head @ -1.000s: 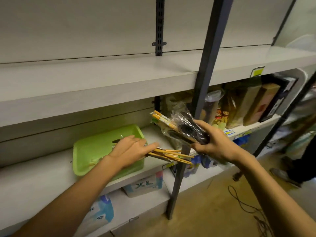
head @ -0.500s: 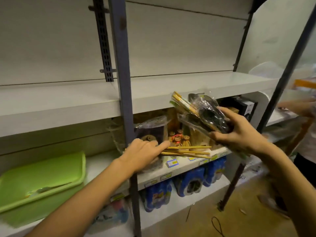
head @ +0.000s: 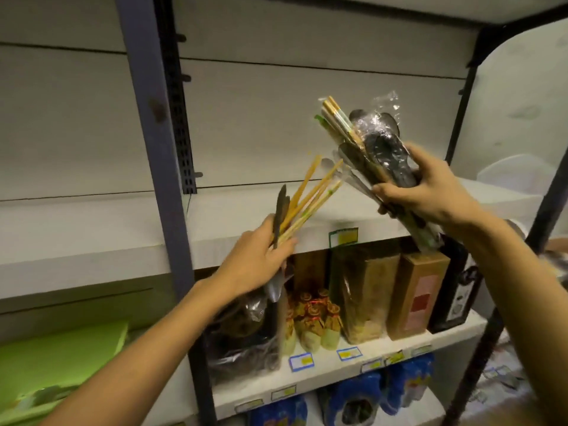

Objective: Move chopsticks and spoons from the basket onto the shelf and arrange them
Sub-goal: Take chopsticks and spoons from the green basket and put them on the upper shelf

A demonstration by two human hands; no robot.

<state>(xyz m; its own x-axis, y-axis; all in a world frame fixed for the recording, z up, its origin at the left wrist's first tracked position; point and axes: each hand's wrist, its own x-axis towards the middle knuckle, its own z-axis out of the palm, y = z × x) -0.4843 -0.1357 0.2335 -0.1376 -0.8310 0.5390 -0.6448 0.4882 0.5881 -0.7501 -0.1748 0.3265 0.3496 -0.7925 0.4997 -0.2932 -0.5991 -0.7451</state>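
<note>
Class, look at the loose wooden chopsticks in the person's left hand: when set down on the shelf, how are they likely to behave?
The chopsticks look thin, stiff and probably light. They already fan apart in the left hand, so with nothing binding them they will likely scatter. Being slender sticks, they may roll or slide on the smooth shelf.

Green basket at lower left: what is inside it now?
Inside the green basket one dark utensil, probably a spoon, lies near the front wall. The frame edge and the left forearm hide the rest.
</note>
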